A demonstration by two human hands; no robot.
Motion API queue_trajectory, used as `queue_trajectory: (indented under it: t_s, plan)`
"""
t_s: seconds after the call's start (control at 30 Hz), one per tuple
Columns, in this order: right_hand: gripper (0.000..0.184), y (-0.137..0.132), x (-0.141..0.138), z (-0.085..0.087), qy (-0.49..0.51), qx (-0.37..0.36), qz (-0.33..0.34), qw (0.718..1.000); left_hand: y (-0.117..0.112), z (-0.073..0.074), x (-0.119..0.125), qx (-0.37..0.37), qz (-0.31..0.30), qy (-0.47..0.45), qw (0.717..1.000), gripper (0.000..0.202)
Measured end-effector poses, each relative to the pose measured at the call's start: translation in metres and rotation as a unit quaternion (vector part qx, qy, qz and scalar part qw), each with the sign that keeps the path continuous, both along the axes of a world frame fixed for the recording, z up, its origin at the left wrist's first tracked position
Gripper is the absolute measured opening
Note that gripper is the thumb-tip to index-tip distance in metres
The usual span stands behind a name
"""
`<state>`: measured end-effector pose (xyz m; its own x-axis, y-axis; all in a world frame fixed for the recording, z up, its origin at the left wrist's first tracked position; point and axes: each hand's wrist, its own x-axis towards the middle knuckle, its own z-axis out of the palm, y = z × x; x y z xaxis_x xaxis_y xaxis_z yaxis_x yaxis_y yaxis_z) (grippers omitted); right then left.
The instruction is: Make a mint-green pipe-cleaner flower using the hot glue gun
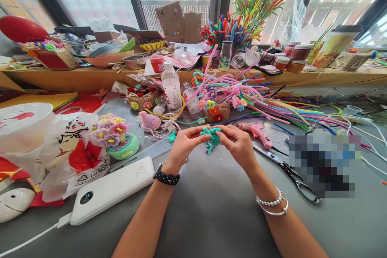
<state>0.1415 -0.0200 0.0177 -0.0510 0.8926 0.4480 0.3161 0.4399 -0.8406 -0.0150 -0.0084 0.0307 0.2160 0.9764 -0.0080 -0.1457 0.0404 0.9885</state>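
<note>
Between my two hands is a teal looped craft piece (213, 139), fuzzy and flower-like; whether it is yarn or pipe cleaner I cannot tell. My left hand (190, 142) pinches its left edge with thumb and fingers. From the other side, my right hand (237, 143) pinches the upper right edge. The piece is held just above the grey table, and a short strand hangs beneath it. Near my left fingers lies a teal tassel (171, 136) on a beaded strand. Behind my right hand rests a pink glue gun (256, 132), with black-handled scissors (287, 171) to the right.
A white power bank (113, 191) and a green cake-shaped piece with flowers (123, 146) lie left. Behind stand a bottle (171, 88), a small flower basket (218, 113) and a spread of pipe cleaners (281, 107). A cluttered ledge (105, 76) runs along the back.
</note>
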Motion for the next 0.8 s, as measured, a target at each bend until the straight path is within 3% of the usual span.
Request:
queue_trajectory:
  t_s: [0.6,0.8]
  plan:
    - [0.026,0.0023,0.0002,-0.0027,0.024,-0.043,-0.001,0.999,0.0,0.0001,-0.0013,-0.015,-0.006,-0.002,1.0,0.03]
    - [0.027,0.0033,-0.0009,-0.0018,0.077,-0.053,0.009,0.996,0.001,-0.0032,-0.0007,-0.03,-0.001,-0.028,0.999,0.029]
